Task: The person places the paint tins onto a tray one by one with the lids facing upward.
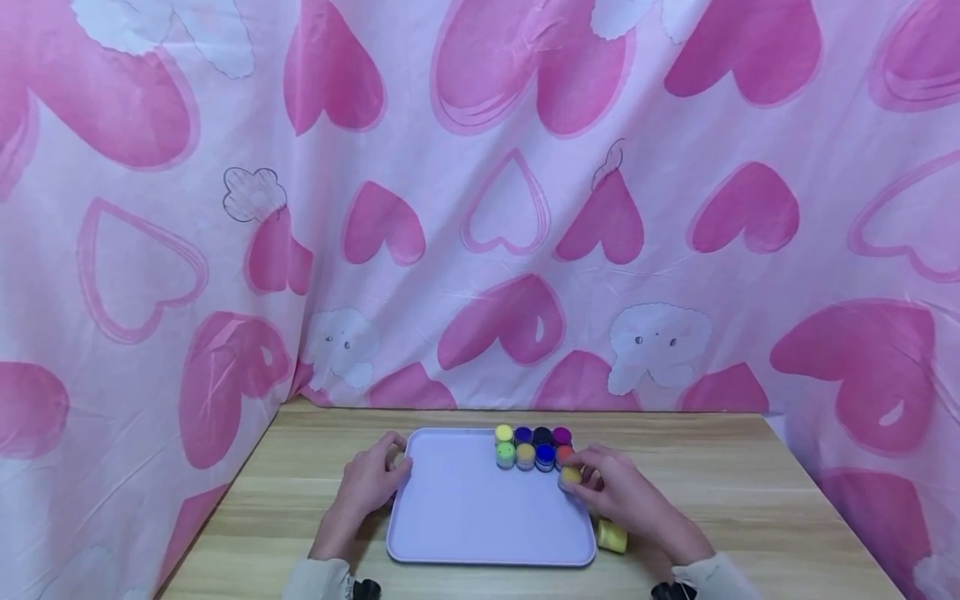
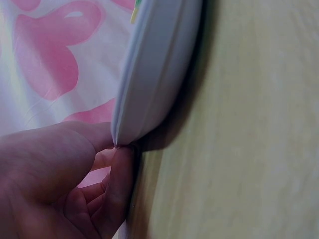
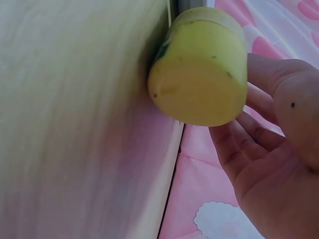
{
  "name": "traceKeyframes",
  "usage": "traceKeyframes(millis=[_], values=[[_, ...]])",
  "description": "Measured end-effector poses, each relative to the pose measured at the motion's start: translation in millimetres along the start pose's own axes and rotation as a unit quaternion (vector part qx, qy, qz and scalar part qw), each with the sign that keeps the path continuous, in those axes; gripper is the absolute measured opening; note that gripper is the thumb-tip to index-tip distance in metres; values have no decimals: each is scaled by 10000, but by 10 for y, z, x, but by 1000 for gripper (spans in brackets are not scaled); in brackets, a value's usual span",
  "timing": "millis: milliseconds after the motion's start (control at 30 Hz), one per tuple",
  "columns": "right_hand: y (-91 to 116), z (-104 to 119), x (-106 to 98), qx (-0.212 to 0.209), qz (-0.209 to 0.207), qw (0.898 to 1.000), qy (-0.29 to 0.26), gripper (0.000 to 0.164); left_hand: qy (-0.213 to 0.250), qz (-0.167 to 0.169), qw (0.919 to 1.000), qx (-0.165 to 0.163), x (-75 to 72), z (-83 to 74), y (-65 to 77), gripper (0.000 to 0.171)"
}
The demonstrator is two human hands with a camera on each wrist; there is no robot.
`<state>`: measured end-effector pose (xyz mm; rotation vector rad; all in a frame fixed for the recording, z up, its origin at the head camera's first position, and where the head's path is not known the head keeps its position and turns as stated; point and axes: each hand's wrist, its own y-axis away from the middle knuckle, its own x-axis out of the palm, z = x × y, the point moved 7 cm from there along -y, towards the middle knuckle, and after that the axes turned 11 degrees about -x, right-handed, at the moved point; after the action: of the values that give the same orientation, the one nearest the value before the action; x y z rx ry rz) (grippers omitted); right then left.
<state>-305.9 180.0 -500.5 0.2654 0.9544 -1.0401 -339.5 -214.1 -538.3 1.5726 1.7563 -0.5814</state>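
A pale lavender tray (image 1: pixel 480 517) lies on the wooden table. My left hand (image 1: pixel 369 477) pinches its left rim, thumb on one side and finger on the other, as the left wrist view shows. Over the tray's right side, my right hand (image 1: pixel 621 493) holds a small paint pot with a yellow lid (image 1: pixel 570 475) between thumb and fingers. Just beyond it, two rows of small paint pots (image 1: pixel 525 456) with coloured lids stand at the tray's back right. A yellow pot (image 1: pixel 612 536) lies on its side against the tray's right edge, below my right wrist; it looms large in the right wrist view.
The wooden table (image 1: pixel 720 492) extends on both sides of the tray. A pink curtain with hearts (image 1: pixel 495 325) hangs behind the table and along its sides.
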Motion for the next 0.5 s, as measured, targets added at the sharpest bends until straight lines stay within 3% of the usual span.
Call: traceKeyframes(millis=[300, 500], values=[[-1, 9, -4, 306, -211, 9992, 158, 29, -10, 11, 10000, 0, 1, 2, 6, 26], [-4, 45, 5, 262, -282, 9988, 316, 25, 5, 32, 10000, -10, -8, -4, 16, 27]])
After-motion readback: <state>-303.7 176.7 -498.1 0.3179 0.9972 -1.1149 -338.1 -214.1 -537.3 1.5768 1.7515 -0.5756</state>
